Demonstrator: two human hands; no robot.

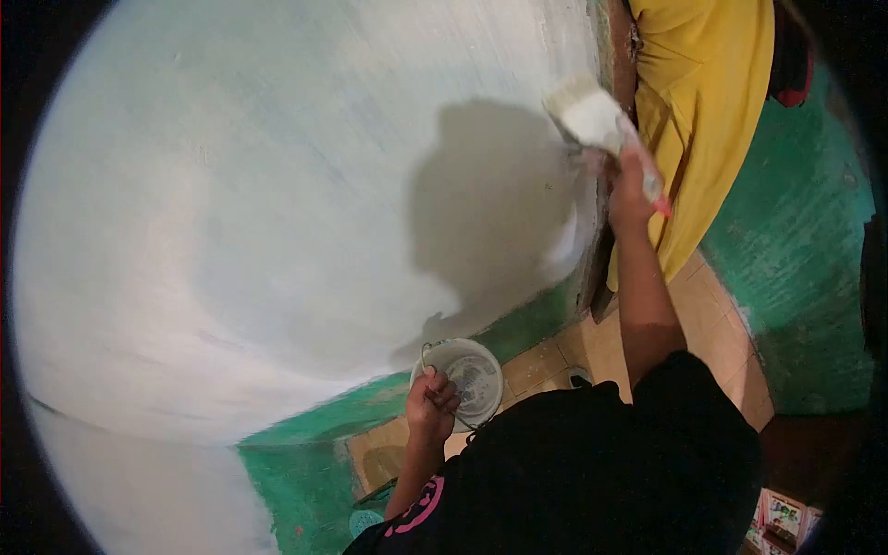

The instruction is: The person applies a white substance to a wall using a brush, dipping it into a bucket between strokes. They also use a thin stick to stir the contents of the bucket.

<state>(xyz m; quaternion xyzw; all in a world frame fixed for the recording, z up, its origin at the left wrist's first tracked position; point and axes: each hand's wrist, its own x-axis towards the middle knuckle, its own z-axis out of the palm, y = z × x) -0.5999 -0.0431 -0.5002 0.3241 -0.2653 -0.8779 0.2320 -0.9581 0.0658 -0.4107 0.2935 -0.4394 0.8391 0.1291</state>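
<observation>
My right hand (632,185) is closed around the handle of a wide paintbrush (592,118), its bristles against or close over the wall near the wall's right edge. Motion blurs the fingers a little. The wall (305,166) carries streaky whitish paint over green, and a shadow falls across it. Low in front of my body, my left hand (432,403) grips the wire handle of a white bucket (495,375). Whitish residue coats the inside of the bucket.
A yellow curtain (708,111) hangs beside a brown door frame (622,55) to the right. Green paint shows on the lower wall (305,462) and on the right wall (786,250). Tan tiles (726,319) cover the floor. A teal round item (365,523) stands at the lower left.
</observation>
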